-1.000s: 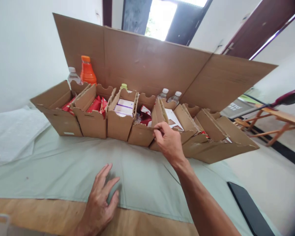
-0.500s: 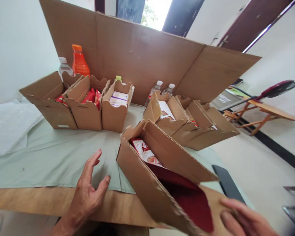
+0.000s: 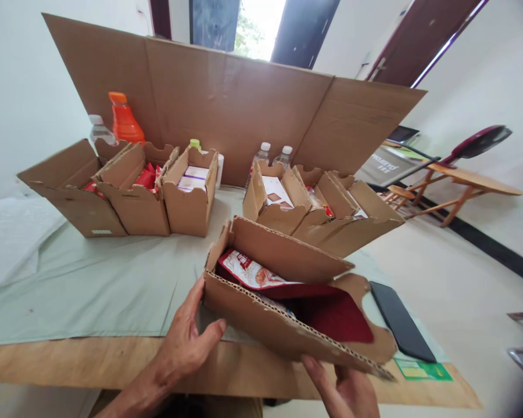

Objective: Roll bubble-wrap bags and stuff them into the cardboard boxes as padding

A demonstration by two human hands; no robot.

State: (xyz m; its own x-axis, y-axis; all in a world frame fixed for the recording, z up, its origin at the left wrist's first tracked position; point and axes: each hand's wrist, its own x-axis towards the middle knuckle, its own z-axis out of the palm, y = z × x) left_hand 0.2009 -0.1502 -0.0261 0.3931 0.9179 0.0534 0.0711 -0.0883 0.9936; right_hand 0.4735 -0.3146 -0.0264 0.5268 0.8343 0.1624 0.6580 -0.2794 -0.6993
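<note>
I hold a narrow open cardboard box (image 3: 261, 322) over the table's near edge, tilted toward me. Inside it lie a red-and-white snack packet (image 3: 249, 271) and a dark red lining. My left hand (image 3: 187, 342) presses its fingers against the box's left end. My right hand (image 3: 344, 389) supports the box from beneath at its near right, with only some of its fingers showing. Behind stands a row of similar cardboard boxes (image 3: 187, 194), with a gap in the row behind the box I hold.
A tall cardboard sheet (image 3: 226, 98) backs the row. An orange bottle (image 3: 122, 119) and clear water bottles (image 3: 261, 155) stand behind the boxes. A black phone (image 3: 401, 320) and a green card (image 3: 422, 369) lie at the right on the pale green cloth (image 3: 91, 284). A chair (image 3: 457, 174) stands beyond.
The box was pulled from the row a second ago and has come toward me. It now sits lower and flatter, and my left hand has moved from the cloth to its end.
</note>
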